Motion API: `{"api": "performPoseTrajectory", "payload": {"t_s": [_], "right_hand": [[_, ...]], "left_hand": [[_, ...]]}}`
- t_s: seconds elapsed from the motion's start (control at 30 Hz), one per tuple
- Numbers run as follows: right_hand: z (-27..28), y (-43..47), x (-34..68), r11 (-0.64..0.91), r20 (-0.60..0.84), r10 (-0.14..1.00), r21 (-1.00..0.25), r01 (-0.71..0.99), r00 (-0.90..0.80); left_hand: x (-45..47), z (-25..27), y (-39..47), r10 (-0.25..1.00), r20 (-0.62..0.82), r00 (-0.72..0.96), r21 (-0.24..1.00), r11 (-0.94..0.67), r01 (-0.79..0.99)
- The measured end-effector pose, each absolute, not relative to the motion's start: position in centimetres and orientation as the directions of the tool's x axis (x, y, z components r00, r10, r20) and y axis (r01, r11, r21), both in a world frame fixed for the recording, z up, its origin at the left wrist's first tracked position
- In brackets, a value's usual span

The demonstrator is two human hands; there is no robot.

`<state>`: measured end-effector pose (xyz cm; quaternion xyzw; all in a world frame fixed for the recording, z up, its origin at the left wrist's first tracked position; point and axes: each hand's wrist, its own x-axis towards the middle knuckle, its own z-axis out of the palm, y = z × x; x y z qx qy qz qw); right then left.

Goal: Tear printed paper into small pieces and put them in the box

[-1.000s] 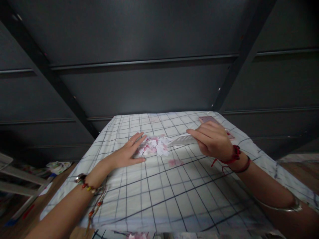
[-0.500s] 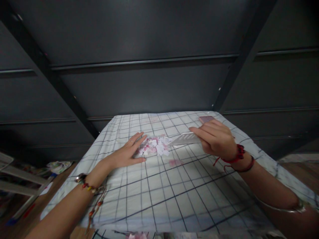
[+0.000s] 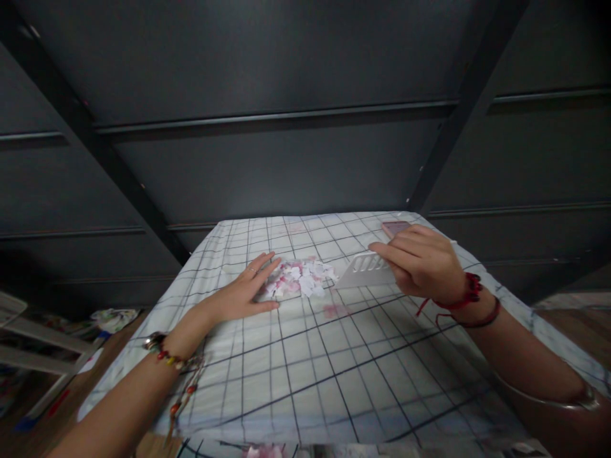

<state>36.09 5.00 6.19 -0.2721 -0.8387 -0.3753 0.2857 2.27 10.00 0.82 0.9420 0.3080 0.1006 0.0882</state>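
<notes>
A pile of torn white and pink paper scraps [image 3: 300, 278] lies on the checked cloth [image 3: 305, 362]. My left hand [image 3: 248, 289] rests flat at the pile's left side, fingers spread, cupped around its edge. Over to the right, my right hand [image 3: 420, 264] is closed on a white slotted plastic spatula [image 3: 365, 270]. The spatula is tilted, its row of slots facing me and its left tip close to the pile's right edge. My right hand hides its grip end.
Behind my right hand lies a pink phone-like object [image 3: 394, 227]. A dark panelled wall [image 3: 277, 172] rises at the cloth's far edge. To the lower left stands a pale chair-like frame [image 3: 48, 343], with a crumpled bag [image 3: 113, 320] on the floor.
My right hand has moved slightly right, drawing the spatula away from the paper scraps and turning its slotted face more towards me. My left hand has stayed in place.
</notes>
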Motion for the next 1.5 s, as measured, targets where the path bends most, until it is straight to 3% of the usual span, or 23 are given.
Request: {"api": "performPoseTrajectory", "payload": {"t_s": [0.33, 1.0, 1.23, 1.5], "right_hand": [[5.8, 5.0, 36.3, 0.594, 0.703, 0.258, 0.425, 0.683, -0.662], [5.9, 5.1, 35.6, 0.566, 0.684, 0.262, 0.462, 0.682, -0.681], [5.9, 5.0, 36.2, 0.602, 0.697, 0.296, 0.395, 0.694, -0.654], [5.5, 5.5, 35.1, 0.525, 0.726, 0.250, 0.455, 0.720, -0.641]], "left_hand": [[2.4, 1.0, 9.9, 0.594, 0.139, 0.792, 0.222, -0.799, 0.559], [2.6, 1.1, 9.8, 0.604, 0.141, 0.785, 0.258, -0.787, 0.560], [2.4, 1.1, 9.9, 0.596, 0.144, 0.790, 0.252, -0.794, 0.553], [2.5, 1.2, 9.8, 0.605, 0.126, 0.786, 0.249, -0.787, 0.565]]}}
